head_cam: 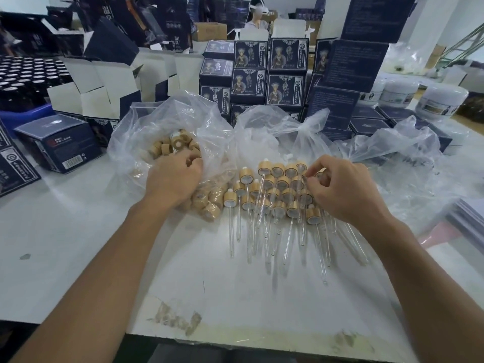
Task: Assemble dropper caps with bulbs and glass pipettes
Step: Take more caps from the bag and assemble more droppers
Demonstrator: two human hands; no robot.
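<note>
Lying in rows on the white counter (78,231), bamboo-collared droppers (275,195) with clear glass pipettes, left hand (172,179) fingers curled on a cap in the plastic bag (146,121), right hand (343,189) fingers pinching a dropper, navy boxes (285,72) behind.

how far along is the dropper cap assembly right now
Done: a cluster of finished bamboo-collared droppers with glass pipettes lies on the white table. In hand: the left hand reaches into the clear plastic bag of loose bamboo caps; the right hand pinches at the cluster. Left: many caps.
</note>
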